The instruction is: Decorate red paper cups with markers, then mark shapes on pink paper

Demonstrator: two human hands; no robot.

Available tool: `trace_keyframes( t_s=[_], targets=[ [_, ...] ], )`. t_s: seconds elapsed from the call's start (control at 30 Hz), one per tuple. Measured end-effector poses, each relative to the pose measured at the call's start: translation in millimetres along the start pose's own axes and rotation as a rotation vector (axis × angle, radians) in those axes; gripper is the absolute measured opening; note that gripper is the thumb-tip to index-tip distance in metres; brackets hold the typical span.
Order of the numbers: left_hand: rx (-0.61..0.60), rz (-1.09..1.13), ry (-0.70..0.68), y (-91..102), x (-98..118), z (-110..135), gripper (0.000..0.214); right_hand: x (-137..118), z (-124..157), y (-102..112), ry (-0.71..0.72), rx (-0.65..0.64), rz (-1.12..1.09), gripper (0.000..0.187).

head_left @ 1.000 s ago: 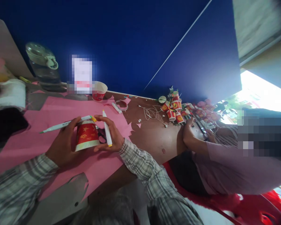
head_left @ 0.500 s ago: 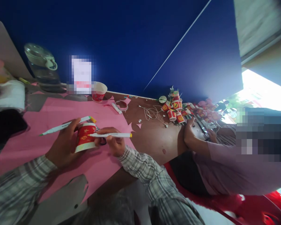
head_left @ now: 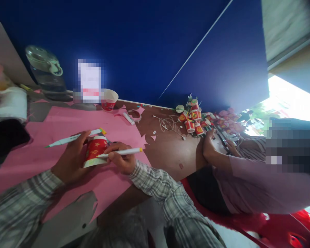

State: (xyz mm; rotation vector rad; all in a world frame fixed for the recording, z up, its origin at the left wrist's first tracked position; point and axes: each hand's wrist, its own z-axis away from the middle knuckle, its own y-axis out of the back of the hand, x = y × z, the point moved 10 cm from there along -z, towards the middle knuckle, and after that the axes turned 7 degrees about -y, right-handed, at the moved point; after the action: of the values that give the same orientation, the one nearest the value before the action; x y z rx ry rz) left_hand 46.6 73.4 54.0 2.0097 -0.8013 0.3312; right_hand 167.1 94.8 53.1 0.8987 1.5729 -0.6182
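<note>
Two markers (head_left: 72,137): left grip (head_left: 71,162), right grip (head_left: 120,161) (tip touching one cup (head_left: 93,151)).

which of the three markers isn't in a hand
The short marker at the far edge of the pink paper. The others are held: the green-tipped marker in the left hand, the third marker in the right hand, tip at the red cup.

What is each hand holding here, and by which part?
The left hand grips the red paper cup by its side wall, with a green-tipped marker across its fingers. The right hand pinches a yellow-ended marker near its middle.
</note>
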Motion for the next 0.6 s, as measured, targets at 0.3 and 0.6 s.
trace_keyframes(
  t_s=[0.3, 0.6],
  targets=[
    [0.002, 0.035, -0.024, -2.3, 0.0, 0.9, 0.090, 4.4, -2.7, 2.8, -0.064, 0.060, -0.086, 0.022],
    [-0.019, 0.074, 0.012, -0.6, 5.1, -6.6, 0.082, 11.9, -1.8, 6.9, -0.083, 0.118, -0.130, 0.024]
  ],
)
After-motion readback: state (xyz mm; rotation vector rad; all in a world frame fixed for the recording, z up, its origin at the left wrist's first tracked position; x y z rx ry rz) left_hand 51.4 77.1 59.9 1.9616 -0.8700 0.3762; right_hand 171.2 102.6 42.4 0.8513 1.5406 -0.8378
